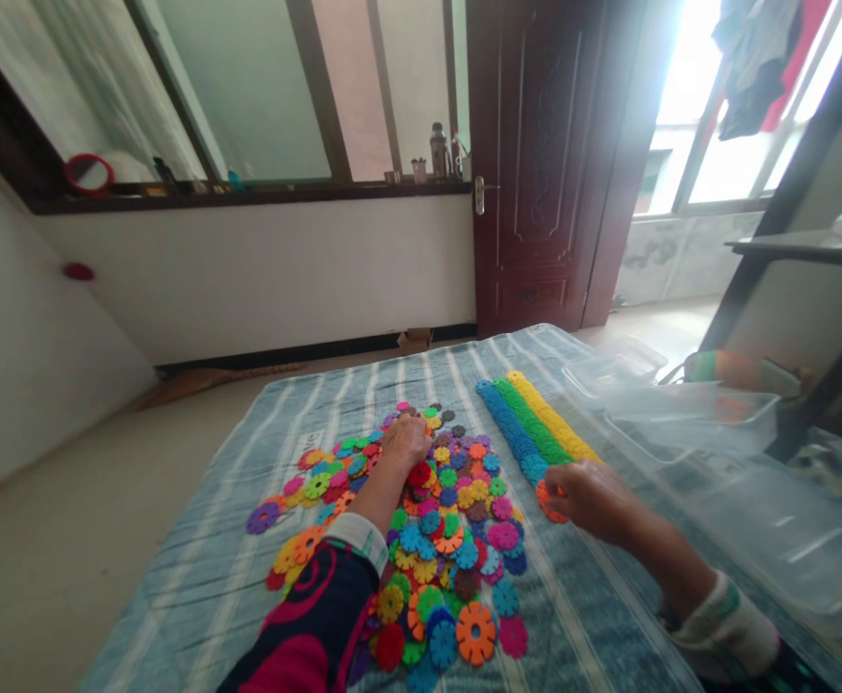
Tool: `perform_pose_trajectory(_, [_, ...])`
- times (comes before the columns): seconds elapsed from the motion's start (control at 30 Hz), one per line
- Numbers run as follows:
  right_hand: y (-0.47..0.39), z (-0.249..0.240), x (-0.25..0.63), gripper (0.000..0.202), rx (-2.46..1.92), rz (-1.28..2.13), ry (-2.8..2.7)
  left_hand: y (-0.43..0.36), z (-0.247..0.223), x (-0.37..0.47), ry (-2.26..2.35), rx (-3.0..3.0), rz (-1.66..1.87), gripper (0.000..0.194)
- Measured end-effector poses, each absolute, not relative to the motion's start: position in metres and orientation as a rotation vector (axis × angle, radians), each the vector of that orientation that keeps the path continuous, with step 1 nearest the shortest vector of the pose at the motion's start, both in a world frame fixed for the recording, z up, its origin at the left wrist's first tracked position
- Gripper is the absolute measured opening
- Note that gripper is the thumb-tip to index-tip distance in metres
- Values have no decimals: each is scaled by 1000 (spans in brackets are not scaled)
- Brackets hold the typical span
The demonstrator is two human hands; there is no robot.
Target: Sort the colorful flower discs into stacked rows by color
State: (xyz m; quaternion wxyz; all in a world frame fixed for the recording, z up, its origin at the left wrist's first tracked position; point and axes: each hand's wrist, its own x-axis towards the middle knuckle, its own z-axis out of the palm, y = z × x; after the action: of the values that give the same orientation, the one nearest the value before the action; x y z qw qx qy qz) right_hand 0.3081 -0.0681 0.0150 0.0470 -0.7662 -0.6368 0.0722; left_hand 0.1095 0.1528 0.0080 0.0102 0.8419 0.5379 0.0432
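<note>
A loose pile of flower-shaped plastic discs [449, 520] in many colours spreads over the bed. Over the far part of it is my left hand [406, 439], fingers bent down among the discs; the fingertips and anything in them are hidden. To the right, my right hand [588, 493] is closed, its fingers at an orange disc [551, 504] by the near end of the rows. Three long rows of overlapping discs lie side by side: a blue row [507, 421], a green row [534, 421] and a yellow row [551, 416].
A striped blue-grey sheet [233, 539] covers the bed. Clear plastic boxes [701, 416] and a clear lid or tray [788, 529] stand at the right. Behind are a dark red door [536, 173] and a window ledge [262, 199] with small items. A shelf [810, 247] is at the far right.
</note>
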Motion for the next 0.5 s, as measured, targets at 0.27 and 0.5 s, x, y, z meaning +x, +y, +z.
perform_pose_trajectory(0.27, [-71, 23, 305, 17, -2307, 208, -1909, 155, 14, 94, 1622, 2584, 232, 23])
perform_pose_trajectory(0.5, [-71, 25, 300, 17, -2223, 200, -1906, 115, 22, 77, 1529, 2536, 496, 33])
